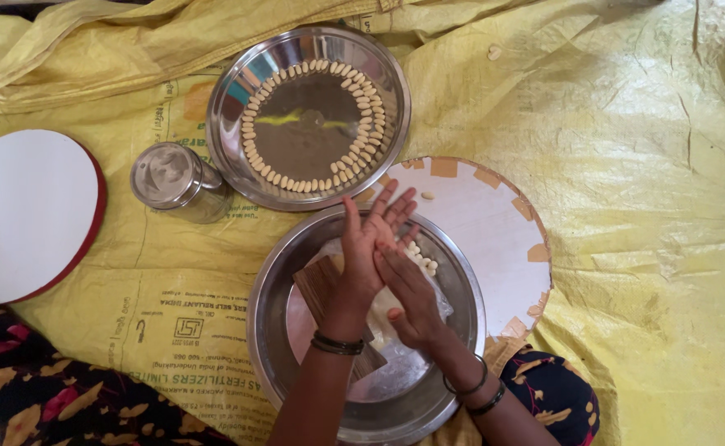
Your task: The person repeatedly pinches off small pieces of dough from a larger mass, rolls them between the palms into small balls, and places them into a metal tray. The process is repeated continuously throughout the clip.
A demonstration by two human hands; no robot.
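Observation:
My left hand [368,239] stands upright over a large steel bowl [265,330], fingers straight and spread. My right hand [409,299] presses flat against its palm from the right; anything between the palms is hidden. Beside the fingers, several small pale dough pieces [423,263] lie in the bowl. Under my hands the bowl holds a brown ridged board [316,285] and a clear plastic sheet with a pale dough lump [383,320]. Behind it, a steel plate [232,124] carries a ring of the same small pieces [253,142].
A lidded steel container [172,177] stands left of the plate. A white round board with a red edge [24,211] lies at far left. A taped round white board [486,235] lies under the bowl's right side. Everything rests on yellow sacking [627,165]. Dark patterned cloth [49,392] covers my knees.

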